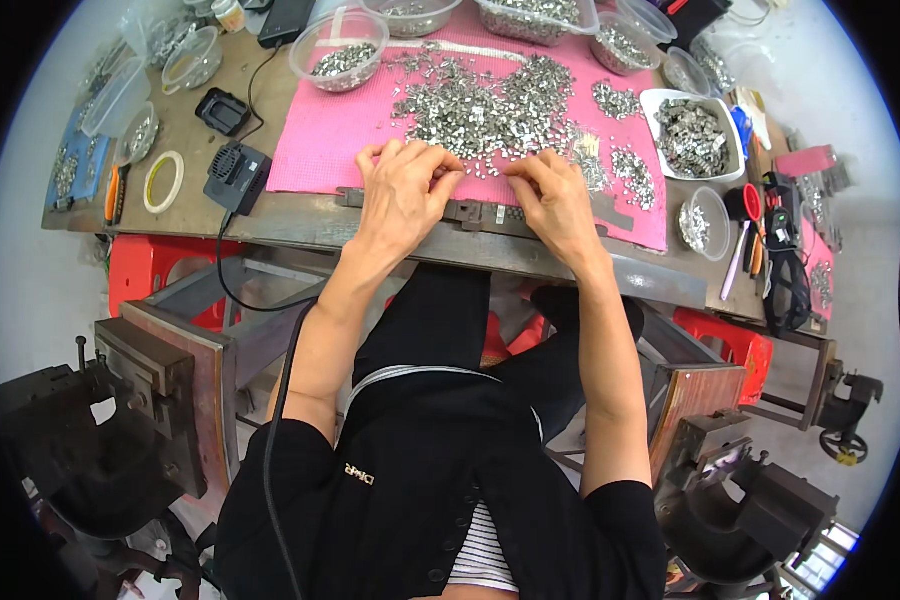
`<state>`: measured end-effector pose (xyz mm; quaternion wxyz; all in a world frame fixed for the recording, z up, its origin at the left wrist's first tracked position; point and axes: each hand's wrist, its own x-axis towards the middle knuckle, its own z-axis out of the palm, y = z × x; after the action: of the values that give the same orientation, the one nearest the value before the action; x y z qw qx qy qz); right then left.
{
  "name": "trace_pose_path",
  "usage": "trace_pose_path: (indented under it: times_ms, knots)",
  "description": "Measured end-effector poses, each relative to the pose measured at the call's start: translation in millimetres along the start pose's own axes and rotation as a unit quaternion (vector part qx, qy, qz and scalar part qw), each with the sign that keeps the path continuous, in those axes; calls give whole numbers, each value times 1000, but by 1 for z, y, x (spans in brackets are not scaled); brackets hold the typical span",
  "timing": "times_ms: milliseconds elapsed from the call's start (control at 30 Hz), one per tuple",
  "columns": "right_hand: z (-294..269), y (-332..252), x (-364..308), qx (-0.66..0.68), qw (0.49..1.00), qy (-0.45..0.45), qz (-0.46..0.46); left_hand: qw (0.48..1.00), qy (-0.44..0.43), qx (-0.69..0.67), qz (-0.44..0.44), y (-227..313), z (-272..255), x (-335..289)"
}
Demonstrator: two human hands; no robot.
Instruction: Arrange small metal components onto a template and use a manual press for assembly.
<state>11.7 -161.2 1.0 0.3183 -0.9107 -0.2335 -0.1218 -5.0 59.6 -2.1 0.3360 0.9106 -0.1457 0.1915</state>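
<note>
Both hands are at the front edge of a pink mat (pixel 310 150), just below a heap of small shiny metal parts (pixel 500 105). My left hand (pixel 402 195) has its thumb and fingertips pinched together, and whatever lies between them is too small to make out. To its right, my right hand (pixel 558 205) is also closed in a pinch, its fingertips by a few loose parts. A dark metal strip (pixel 470 213) runs along the table edge beneath both hands, partly hidden by them. Smaller clusters of parts (pixel 632 178) lie right of my right hand.
Clear plastic bowls of metal parts (pixel 340 62) stand along the back. A white tub (pixel 648 110) is at right, near a small bowl (pixel 715 222) and hand tools (pixel 735 262). At left are a black charger (pixel 238 178), its cable and a tape roll (pixel 163 182). Vises (pixel 110 430) flank me below.
</note>
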Motion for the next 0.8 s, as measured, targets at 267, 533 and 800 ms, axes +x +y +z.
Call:
trace_pose_path:
  times_ms: [267, 533, 800]
  knots:
    - [13, -4, 9, -57, 998, 24, -10, 999, -21, 15, 39, -2, 14, 11]
    - [-1, 11, 2, -2, 999, 23, 38, 995, -41, 46, 81, -8, 10, 12]
    - [6, 8, 4, -25, 999, 38, 2, 996, -47, 35, 60, -14, 11, 10]
